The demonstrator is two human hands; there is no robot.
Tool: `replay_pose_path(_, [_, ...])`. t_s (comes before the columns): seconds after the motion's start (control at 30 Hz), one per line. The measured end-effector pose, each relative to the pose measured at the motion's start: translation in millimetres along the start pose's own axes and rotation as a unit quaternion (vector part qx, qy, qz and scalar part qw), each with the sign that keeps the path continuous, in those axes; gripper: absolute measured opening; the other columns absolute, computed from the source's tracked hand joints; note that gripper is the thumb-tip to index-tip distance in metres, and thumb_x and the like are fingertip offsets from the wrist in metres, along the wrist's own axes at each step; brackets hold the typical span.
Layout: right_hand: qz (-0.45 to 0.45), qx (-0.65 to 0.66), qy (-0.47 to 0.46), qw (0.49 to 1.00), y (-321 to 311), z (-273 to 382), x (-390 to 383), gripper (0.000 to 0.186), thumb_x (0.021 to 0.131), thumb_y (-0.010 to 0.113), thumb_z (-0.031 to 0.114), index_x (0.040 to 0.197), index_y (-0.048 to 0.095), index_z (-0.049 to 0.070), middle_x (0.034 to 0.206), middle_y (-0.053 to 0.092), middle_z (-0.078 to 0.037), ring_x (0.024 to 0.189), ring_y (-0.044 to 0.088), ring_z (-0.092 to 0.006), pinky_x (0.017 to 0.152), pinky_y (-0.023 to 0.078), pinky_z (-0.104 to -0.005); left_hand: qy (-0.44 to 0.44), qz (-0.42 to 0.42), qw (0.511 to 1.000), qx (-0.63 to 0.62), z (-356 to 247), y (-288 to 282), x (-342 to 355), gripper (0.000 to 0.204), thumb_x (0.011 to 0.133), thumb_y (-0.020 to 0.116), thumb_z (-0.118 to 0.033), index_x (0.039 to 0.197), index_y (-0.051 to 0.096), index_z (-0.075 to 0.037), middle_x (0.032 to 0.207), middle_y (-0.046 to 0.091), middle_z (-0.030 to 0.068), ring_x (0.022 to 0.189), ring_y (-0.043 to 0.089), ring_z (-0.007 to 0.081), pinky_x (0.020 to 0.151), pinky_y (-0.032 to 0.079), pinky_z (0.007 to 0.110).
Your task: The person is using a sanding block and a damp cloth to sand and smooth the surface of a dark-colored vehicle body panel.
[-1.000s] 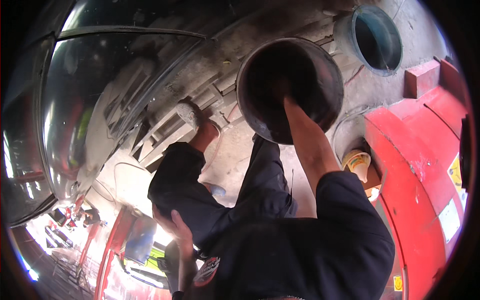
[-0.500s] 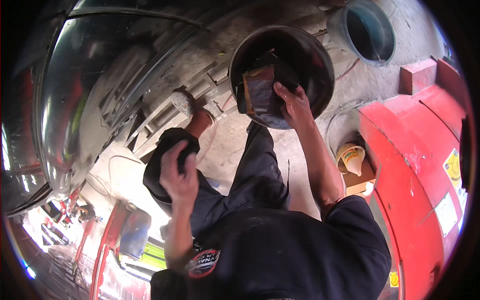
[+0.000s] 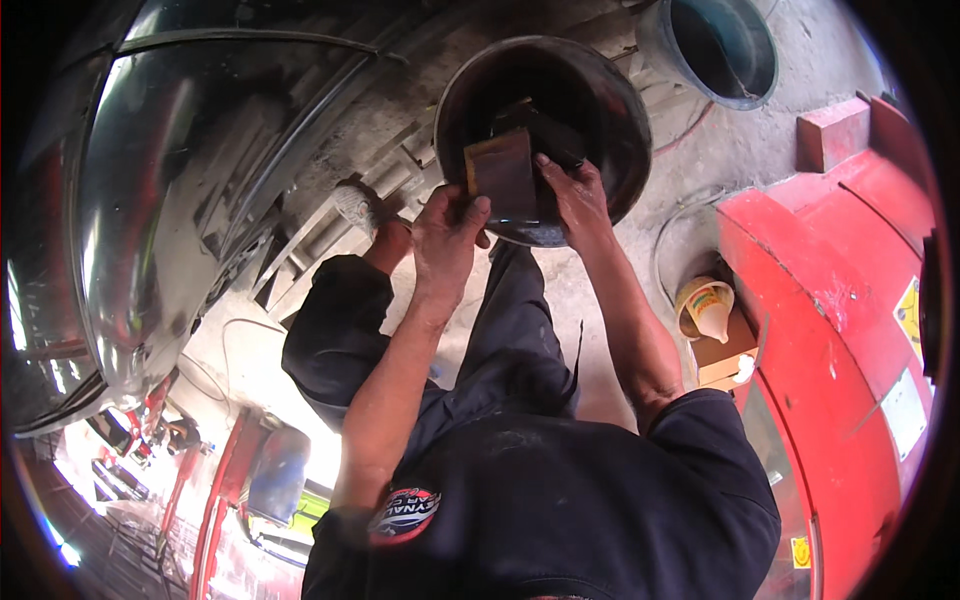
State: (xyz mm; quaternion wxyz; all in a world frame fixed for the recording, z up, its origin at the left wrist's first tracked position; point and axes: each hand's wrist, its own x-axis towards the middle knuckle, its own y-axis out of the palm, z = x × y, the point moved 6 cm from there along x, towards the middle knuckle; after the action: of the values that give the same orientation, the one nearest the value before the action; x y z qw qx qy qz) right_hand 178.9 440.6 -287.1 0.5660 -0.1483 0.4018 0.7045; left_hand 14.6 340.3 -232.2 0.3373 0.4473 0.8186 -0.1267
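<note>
A dark brown rectangular sheet (image 3: 502,178), which looks like sandpaper with a lighter brown edge, is held at the mouth of a black bucket (image 3: 622,150). My left hand (image 3: 447,238) pinches its lower left side, the thumb in front. My right hand (image 3: 580,203) grips the right side, thumb uppermost and the other fingers mostly hidden. Behind the sheet, the dark inside of the bucket is hard to make out.
A blue-grey bucket (image 3: 757,60) stands beyond on the concrete floor. To the right are a red panel (image 3: 800,270), a pale yellow tub (image 3: 690,290) and a cardboard box (image 3: 728,362). A glossy dark car body (image 3: 150,200) fills the left.
My left hand has come up and forward from above my leg and taken hold of the sandpaper's left side. My right hand still holds it.
</note>
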Motion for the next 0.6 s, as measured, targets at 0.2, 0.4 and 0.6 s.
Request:
replay_pose_path(0.2, [-0.085, -0.392, 0.047, 0.915, -30, -3, 20, 0.044, 0.101, 0.073, 0.029, 0.131, 0.065, -0.002, 0.119, 0.073, -0.011, 0.107, 0.069, -0.0189, 0.095, 0.055, -0.0353, 0.012, -0.033, 0.999, 0.017, 5, -12, 4, 0.032, 0.098, 0.077, -0.017, 0.122, 0.064, 0.001, 0.082, 0.067, 0.0009, 0.062, 0.058, 0.0067, 0.055, 0.048, 0.023])
replay_pose_path(0.4, [-0.148, -0.354, -0.096, 0.918, -33, -13, 0, 0.051, 0.098, 0.077, 0.032, 0.128, 0.065, -0.007, 0.115, 0.074, -0.018, 0.104, 0.071, -0.0245, 0.094, 0.053, -0.0341, -0.012, -0.039, 0.986, 0.162, 11, -14, 13, 0.036, 0.095, 0.078, -0.015, 0.126, 0.064, -0.001, 0.079, 0.065, 0.0017, 0.062, 0.058, 0.0082, 0.056, 0.049, 0.026])
replay_pose_path(0.6, [-0.009, -0.169, 0.111, 0.979, -2, -23, -6, 0.025, 0.093, 0.079, 0.015, 0.114, 0.075, 0.003, 0.102, 0.074, -0.005, 0.098, 0.067, -0.0120, 0.090, 0.053, -0.0287, -0.002, -0.005, 0.985, 0.172, 43, -6, 19, 0.038, 0.094, 0.079, -0.017, 0.127, 0.065, -0.003, 0.083, 0.063, 0.0019, 0.068, 0.059, 0.0087, 0.058, 0.049, 0.027])
